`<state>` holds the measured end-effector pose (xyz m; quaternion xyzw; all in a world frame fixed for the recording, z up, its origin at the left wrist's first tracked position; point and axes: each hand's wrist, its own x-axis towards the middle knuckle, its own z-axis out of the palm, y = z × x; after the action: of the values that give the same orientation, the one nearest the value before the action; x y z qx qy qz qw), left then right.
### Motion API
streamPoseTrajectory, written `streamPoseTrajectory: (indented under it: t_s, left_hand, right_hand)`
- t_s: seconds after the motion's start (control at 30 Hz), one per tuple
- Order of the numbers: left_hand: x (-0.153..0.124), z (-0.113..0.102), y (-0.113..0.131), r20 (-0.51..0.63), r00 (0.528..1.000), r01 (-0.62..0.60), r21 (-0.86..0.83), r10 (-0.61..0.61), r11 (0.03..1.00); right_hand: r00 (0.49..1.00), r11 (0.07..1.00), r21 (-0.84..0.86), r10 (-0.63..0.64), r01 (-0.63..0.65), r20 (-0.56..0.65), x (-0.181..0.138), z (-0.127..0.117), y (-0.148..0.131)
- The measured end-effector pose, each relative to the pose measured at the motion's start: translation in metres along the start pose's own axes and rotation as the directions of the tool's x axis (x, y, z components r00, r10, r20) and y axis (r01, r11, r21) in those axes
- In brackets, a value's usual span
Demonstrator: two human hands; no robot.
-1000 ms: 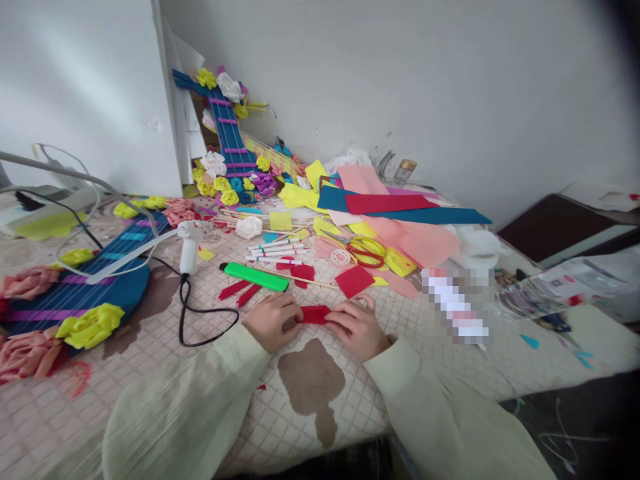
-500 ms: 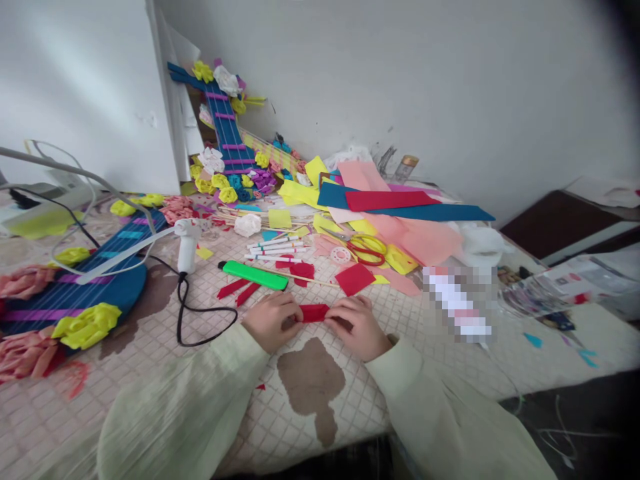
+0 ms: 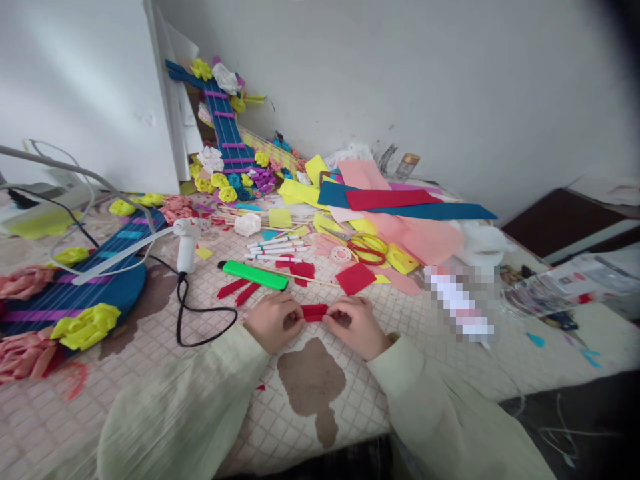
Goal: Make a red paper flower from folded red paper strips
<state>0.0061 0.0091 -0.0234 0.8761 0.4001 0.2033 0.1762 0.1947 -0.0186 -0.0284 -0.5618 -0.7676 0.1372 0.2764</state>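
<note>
Both my hands rest on the quilted table cover and pinch a small folded piece of red paper (image 3: 314, 311) between them. My left hand (image 3: 273, 321) grips its left end with curled fingers. My right hand (image 3: 353, 323) grips its right end the same way. Just beyond the hands lie a red paper square (image 3: 355, 277), red paper strips (image 3: 239, 291), a green utility knife (image 3: 255, 275) and a thin wooden stick (image 3: 305, 279).
A white glue gun (image 3: 187, 245) with a black cord (image 3: 200, 313) stands at left beside a blue paper guitar with yellow flowers (image 3: 75, 293). Markers (image 3: 275, 248), red-handled scissors (image 3: 363, 248) and stacked coloured paper sheets (image 3: 400, 213) lie further back. A second paper guitar (image 3: 227, 133) leans against the wall.
My hands have drawn a little closer together on the red paper, whose visible part is now shorter. The view has shifted slightly.
</note>
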Motion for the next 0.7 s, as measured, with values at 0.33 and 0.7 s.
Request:
streamPoseTrajectory:
  t_s: [0.33, 0.7]
  left_hand:
    - [0.0010, 0.0054, -0.0023, -0.026, 0.999, 0.041, -0.022, -0.041, 0.999]
    - [0.0014, 0.0081, 0.0012, -0.072, 0.995, 0.071, -0.010, -0.072, 0.997]
  right_hand:
    - [0.998, 0.998, 0.018, 0.058, -0.058, 0.009, 0.0019, 0.0027, -0.0010]
    - [0.997, 0.997, 0.006, 0.078, -0.078, -0.026, 0.0044, 0.0045, -0.0034]
